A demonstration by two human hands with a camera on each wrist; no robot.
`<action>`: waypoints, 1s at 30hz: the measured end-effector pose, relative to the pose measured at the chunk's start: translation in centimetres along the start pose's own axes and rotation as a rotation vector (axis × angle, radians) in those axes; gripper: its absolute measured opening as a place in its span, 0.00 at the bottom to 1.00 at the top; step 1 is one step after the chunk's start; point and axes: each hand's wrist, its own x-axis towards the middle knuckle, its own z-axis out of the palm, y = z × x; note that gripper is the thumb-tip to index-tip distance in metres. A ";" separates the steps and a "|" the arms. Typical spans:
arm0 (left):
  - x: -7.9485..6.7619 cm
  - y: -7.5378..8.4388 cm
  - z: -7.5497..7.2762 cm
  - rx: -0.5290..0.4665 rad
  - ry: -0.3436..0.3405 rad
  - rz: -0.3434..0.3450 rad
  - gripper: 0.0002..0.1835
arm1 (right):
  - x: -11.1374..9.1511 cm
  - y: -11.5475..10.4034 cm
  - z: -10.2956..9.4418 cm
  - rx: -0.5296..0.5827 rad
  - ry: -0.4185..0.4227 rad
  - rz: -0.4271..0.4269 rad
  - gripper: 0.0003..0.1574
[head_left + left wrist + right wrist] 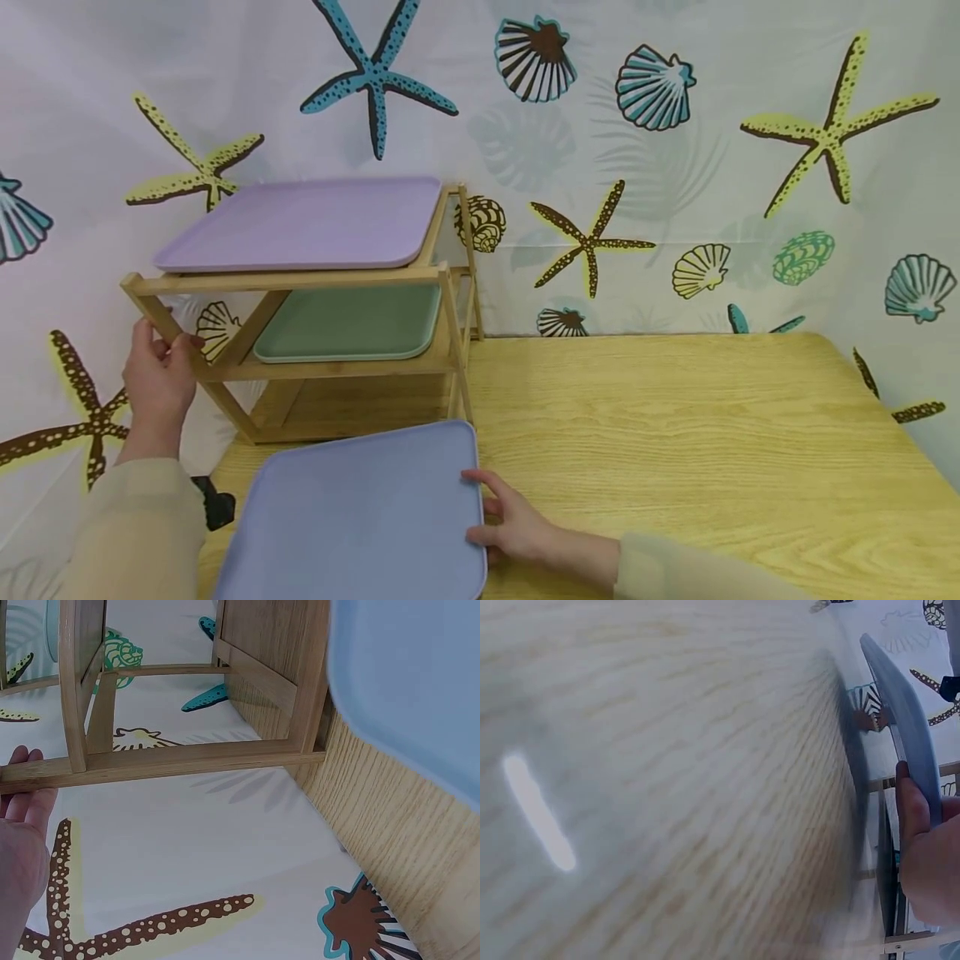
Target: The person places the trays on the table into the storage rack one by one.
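Observation:
In the head view a blue tray (360, 517) is held at its right edge by my right hand (517, 517), thumb and fingers pinching the rim. The right wrist view shows the same tray (911, 712) edge-on, raised above the tabletop. My left hand (161, 367) grips the left front post of a wooden three-tier rack (337, 367); in the left wrist view its fingers (37, 806) curl round that post. On the rack's top tier lies a purple tray (315, 221), on the middle tier a green tray (352, 321). Bare wood shows on the bottom tier.
The rack stands at the left of a wooden table (675, 433). Behind and beside it hangs a white curtain (525, 167) printed with starfish and shells. A small black object (217, 504) sits beside the left sleeve (135, 525).

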 end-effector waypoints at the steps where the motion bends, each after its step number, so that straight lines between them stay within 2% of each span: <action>1: 0.0 0.0 0.0 -0.003 -0.002 0.002 0.25 | -0.2 0.0 0.0 0.017 0.000 0.001 0.44; 10: -0.2 -0.1 0.0 0.018 0.006 0.041 0.25 | -1.7 -0.8 -0.3 0.099 0.013 0.008 0.44; 15: -0.1 0.0 -0.1 0.008 0.005 0.037 0.25 | -2.0 -1.0 -0.1 0.127 0.030 -0.014 0.44; 24: 0.1 -0.2 0.0 0.014 0.008 0.032 0.25 | -0.9 -0.9 1.9 0.148 0.057 -0.068 0.42; 30: 0.1 -0.3 -0.2 0.016 0.012 0.048 0.24 | 0.6 -1.3 3.4 0.148 0.130 -0.037 0.43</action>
